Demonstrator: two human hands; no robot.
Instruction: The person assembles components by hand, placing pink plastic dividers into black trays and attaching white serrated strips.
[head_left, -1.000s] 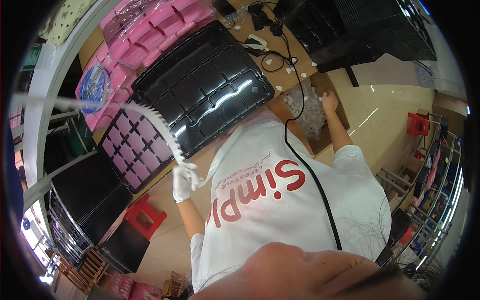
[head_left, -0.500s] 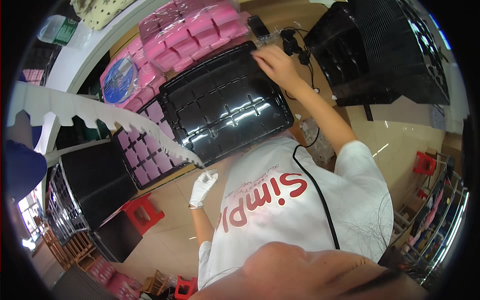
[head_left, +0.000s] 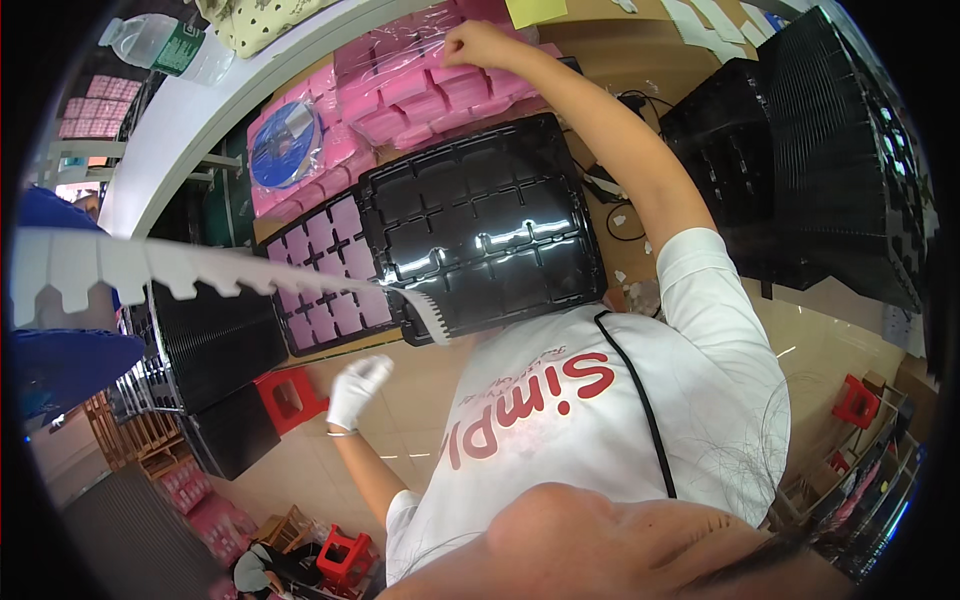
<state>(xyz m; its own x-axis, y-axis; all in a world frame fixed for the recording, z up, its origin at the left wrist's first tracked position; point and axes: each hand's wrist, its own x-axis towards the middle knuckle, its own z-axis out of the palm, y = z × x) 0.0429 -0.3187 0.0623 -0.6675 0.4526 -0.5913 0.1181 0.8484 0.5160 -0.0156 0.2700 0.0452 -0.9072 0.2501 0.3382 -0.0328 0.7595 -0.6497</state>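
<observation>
On the brown counter (head_left: 600,35), a compartmented black tray (head_left: 384,334) is holding pink pieces (head_left: 346,222), the gloved left hand (head_left: 359,391) hovering nearby; clear film is wrapping pink blocks (head_left: 410,95) by the right hand (head_left: 474,46); a glossy tray (head_left: 480,215) is lying alongside. I cannot tell either grip.

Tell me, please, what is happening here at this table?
A person's bare right hand is at the plastic-wrapped pink pieces; whether it grips anything is unclear. The white-gloved left hand is apart from the white notched strip. A black divided tray overlaps another tray, which holds pink pads.
</observation>
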